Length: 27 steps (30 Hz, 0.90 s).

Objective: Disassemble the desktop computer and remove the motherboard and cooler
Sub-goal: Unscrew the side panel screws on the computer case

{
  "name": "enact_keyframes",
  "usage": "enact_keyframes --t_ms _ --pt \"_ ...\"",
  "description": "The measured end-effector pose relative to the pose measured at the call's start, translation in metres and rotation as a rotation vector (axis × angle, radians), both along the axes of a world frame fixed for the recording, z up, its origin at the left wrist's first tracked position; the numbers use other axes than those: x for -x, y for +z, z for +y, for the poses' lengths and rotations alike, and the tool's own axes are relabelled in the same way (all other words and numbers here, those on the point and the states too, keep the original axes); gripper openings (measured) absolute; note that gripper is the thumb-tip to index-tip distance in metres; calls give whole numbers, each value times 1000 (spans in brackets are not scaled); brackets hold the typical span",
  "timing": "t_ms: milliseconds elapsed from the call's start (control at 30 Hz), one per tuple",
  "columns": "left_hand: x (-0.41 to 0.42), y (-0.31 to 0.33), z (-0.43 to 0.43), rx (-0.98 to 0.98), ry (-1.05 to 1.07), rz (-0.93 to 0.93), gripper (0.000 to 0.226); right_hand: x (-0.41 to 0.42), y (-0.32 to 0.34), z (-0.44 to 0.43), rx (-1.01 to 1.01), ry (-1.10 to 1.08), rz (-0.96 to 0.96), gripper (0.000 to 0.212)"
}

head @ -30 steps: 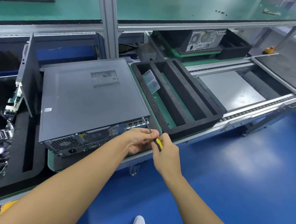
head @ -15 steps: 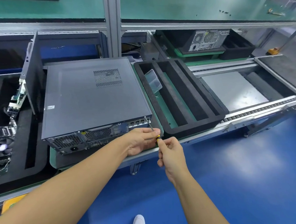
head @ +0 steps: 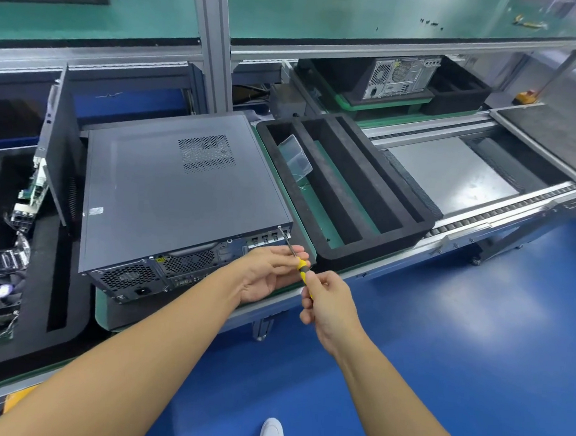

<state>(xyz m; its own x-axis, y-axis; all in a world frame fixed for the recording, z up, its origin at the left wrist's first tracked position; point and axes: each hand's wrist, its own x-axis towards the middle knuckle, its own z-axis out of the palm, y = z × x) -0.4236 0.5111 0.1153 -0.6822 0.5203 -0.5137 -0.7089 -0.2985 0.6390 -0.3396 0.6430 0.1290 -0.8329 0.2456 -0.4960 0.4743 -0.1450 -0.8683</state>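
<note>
Steel conveyor (head: pixel 503 210), blue floor (head: pixel 458 329): closed grey computer (head: pixel 180 194) just beyond left hand (head: pixel 266 273) and right hand (head: pixel 328 308), fingers clamped on a screwdriver (head: pixel 302 267).

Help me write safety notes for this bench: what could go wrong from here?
1. The screwdriver tip sits on a small screw at the top rear corner of the computer case; if it slips, the left hand, holding the shaft close behind, may hit the metal edge.
2. That corner is near the bench edge, so a freed screw could drop to the floor rather than into the clear box in the foam tray.
</note>
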Motion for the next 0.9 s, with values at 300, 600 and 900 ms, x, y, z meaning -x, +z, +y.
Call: enact_keyframes --t_ms 300,600,900 --pt "4 5 12 111 34 -18 10 0 0 -2 -274 25 104 17" --pt "-1 4 2 -41 14 -24 22 6 3 -1 18 -56 60 12" --pt "20 5 21 144 566 -205 12 1 -5 -16 -288 -106 122 17"
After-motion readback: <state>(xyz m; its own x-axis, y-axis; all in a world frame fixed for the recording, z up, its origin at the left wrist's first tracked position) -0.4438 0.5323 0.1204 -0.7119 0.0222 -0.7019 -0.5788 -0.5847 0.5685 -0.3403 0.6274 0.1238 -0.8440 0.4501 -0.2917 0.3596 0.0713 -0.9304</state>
